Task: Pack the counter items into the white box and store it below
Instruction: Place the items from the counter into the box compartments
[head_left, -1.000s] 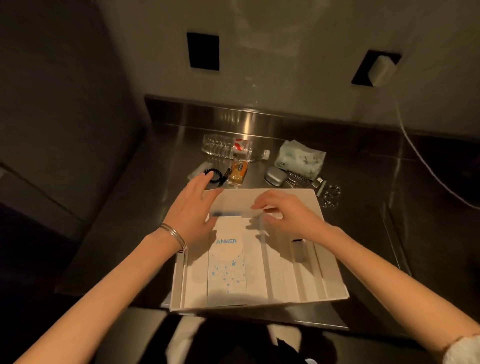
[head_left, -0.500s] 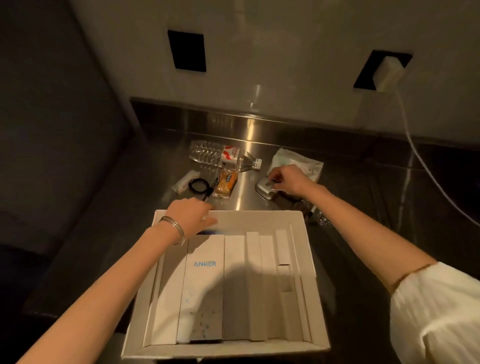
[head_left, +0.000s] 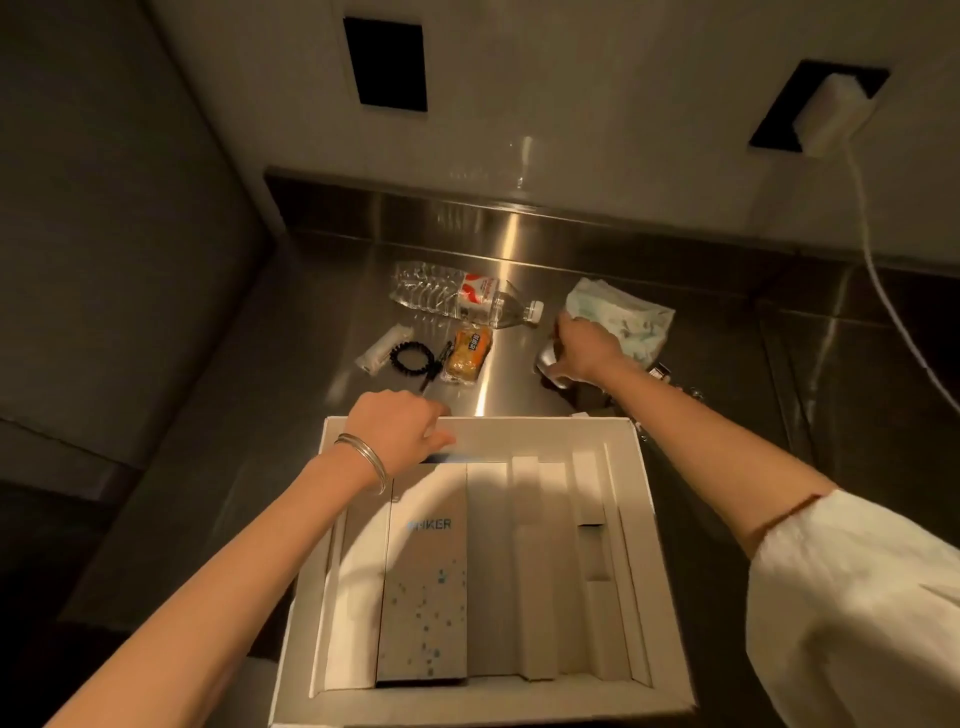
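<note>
Filling the near part of the steel counter (head_left: 701, 291), the white box (head_left: 641, 488) sits open with its far wall toward the back edge. Cardboard dividers line its floor, and a pale carton (head_left: 423, 597) with blue lettering lies flat in the left half.

Over the box's far left corner, the left hand (head_left: 402, 431) curls its fingers on the rim; whether it pinches the thin blue-edged strip just under them is hard to tell. A metal bangle (head_left: 363, 462) circles that wrist.

Toward the back right of the counter, the right hand (head_left: 584, 348) is closed around a small silver case (head_left: 548, 364), fingers wrapped over its top. Just behind it lies a soft pale packet of tissues (head_left: 628, 322).

Near the middle of the back edge, a clear water bottle (head_left: 462, 296) lies on its side, cap pointing right. In front of it sits an orange snack wrapper (head_left: 467, 353), then a black coiled hair tie (head_left: 410, 358) and a small clear tube (head_left: 382, 348) to the left. Small dark bits beside the right forearm are too dim to name.
</note>
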